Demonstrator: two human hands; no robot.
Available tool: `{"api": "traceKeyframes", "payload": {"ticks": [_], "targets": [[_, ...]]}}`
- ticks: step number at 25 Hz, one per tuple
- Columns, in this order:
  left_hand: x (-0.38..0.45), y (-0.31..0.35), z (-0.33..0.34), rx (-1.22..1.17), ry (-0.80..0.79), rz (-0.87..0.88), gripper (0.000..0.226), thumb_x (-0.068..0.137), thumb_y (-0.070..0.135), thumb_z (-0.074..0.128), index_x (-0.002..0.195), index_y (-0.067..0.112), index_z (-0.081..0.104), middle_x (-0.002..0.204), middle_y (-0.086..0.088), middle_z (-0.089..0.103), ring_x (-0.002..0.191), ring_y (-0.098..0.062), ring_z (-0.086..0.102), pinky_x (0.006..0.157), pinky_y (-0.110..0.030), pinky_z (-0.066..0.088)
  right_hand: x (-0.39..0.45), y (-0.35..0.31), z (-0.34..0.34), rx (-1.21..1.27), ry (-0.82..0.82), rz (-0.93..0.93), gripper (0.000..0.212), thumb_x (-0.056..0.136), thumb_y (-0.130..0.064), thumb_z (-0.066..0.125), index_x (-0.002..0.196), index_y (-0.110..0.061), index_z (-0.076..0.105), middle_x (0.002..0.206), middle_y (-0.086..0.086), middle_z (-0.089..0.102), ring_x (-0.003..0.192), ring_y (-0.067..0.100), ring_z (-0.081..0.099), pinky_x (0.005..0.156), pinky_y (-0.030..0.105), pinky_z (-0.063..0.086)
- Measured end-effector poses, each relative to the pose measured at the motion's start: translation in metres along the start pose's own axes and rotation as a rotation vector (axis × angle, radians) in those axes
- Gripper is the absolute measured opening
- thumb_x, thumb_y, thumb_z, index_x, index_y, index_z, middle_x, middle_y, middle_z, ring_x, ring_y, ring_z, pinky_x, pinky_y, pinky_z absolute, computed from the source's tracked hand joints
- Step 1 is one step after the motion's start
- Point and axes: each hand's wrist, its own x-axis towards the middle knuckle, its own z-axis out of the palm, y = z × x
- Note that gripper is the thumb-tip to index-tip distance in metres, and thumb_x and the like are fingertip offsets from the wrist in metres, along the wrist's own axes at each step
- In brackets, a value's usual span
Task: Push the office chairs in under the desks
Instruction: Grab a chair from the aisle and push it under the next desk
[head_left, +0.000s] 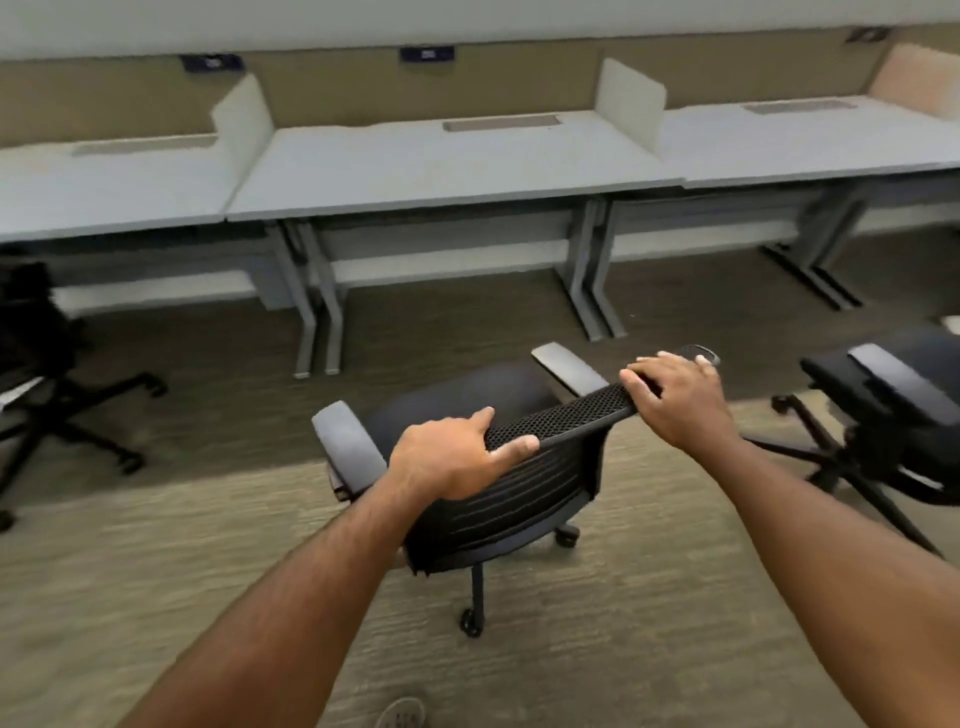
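A black office chair (498, 499) with grey armrests stands on the carpet in front of me, its seat turned toward the middle desk (441, 171). My left hand (452, 457) grips the left end of the chair's mesh backrest top. My right hand (680, 400) grips the right end of the same top edge. The chair is apart from the desk, with open carpet between them. A second black chair (893, 421) stands at the right, and a third chair (36, 353) at the left edge, both out from the desks.
Three grey desks run side by side along a tan partition wall, split by white divider panels (631, 98). Grey metal desk legs (317, 306) stand on either side of the middle bay. A shoe tip (400, 713) shows at the bottom.
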Motion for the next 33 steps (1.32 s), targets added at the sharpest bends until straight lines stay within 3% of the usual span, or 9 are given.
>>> {"api": "traceKeyframes", "payload": {"ticks": [4,6,8,9,11,16,22,33], "targets": [[-0.01,0.003,0.003,-0.015,0.105,-0.205,0.114,0.063,0.098,-0.004,0.139,0.031,0.049,0.13,0.001,0.064,0.12,-0.024,0.057,0.09,-0.04,0.045,0.02,0.011,-0.001,0.007,0.03,-0.066,0.035,0.093,-0.051,0.053,0.098,-0.026,0.077,0.11,-0.001,0.074,0.122,0.017,0.058,0.115,0.051,0.014],[-0.011,0.004,0.001,-0.015,0.117,-0.263,0.113,0.064,0.097,-0.003,0.137,0.031,0.051,0.128,0.003,0.065,0.119,-0.022,0.057,0.083,-0.037,0.042,0.035,0.016,-0.006,-0.013,0.023,-0.088,0.041,0.094,-0.053,0.05,0.09,-0.025,0.079,0.094,0.002,0.076,0.107,0.024,0.065,0.112,0.049,0.025],[-0.009,0.003,-0.002,-0.006,0.137,-0.298,0.111,0.065,0.096,-0.002,0.138,0.032,0.051,0.126,0.006,0.066,0.119,-0.019,0.058,0.075,-0.036,0.037,0.046,0.019,-0.01,-0.071,0.024,-0.082,0.051,0.093,-0.06,0.043,0.084,-0.026,0.08,0.078,0.001,0.074,0.089,0.031,0.066,0.094,0.042,0.042],[-0.008,0.004,-0.003,-0.003,0.154,-0.308,0.109,0.066,0.096,0.0,0.138,0.032,0.051,0.127,0.007,0.066,0.119,-0.019,0.058,0.075,-0.036,0.035,0.05,0.019,-0.011,-0.104,0.031,-0.082,0.054,0.091,-0.064,0.039,0.083,-0.029,0.079,0.074,0.001,0.072,0.085,0.032,0.065,0.082,0.038,0.043],[-0.005,0.001,-0.005,-0.003,0.195,-0.313,0.106,0.068,0.095,0.004,0.138,0.031,0.052,0.131,0.008,0.063,0.121,-0.018,0.056,0.078,-0.037,0.038,0.058,0.016,-0.011,-0.149,0.024,-0.101,0.057,0.089,-0.069,0.033,0.085,-0.034,0.078,0.075,0.0,0.072,0.083,0.031,0.065,0.072,0.035,0.037],[0.007,-0.024,-0.011,-0.106,0.292,-0.408,0.104,0.068,0.096,0.008,0.139,0.032,0.05,0.137,0.008,0.058,0.125,-0.019,0.054,0.092,-0.042,0.043,0.078,0.001,-0.003,-0.142,0.036,-0.116,0.066,0.084,-0.073,0.022,0.094,-0.038,0.077,0.085,0.0,0.074,0.09,0.03,0.065,0.077,0.037,0.041],[0.034,-0.055,-0.025,-0.138,0.369,-0.441,0.1,0.073,0.092,0.015,0.14,0.028,0.051,0.151,0.007,0.045,0.137,-0.017,0.042,0.104,-0.043,0.037,0.104,-0.019,0.011,-0.094,0.051,-0.112,0.067,0.083,-0.075,0.021,0.094,-0.039,0.076,0.083,-0.001,0.074,0.088,0.029,0.065,0.08,0.038,0.043],[0.138,-0.117,-0.049,-0.129,0.328,-0.485,0.101,0.072,0.091,0.011,0.138,0.027,0.054,0.145,0.002,0.052,0.131,-0.026,0.049,0.103,-0.046,0.04,0.186,-0.039,0.049,-0.197,-0.089,-0.074,0.081,0.083,-0.077,0.011,0.113,-0.036,0.073,0.105,-0.002,0.074,0.104,0.022,0.062,0.094,0.042,0.04]]}}
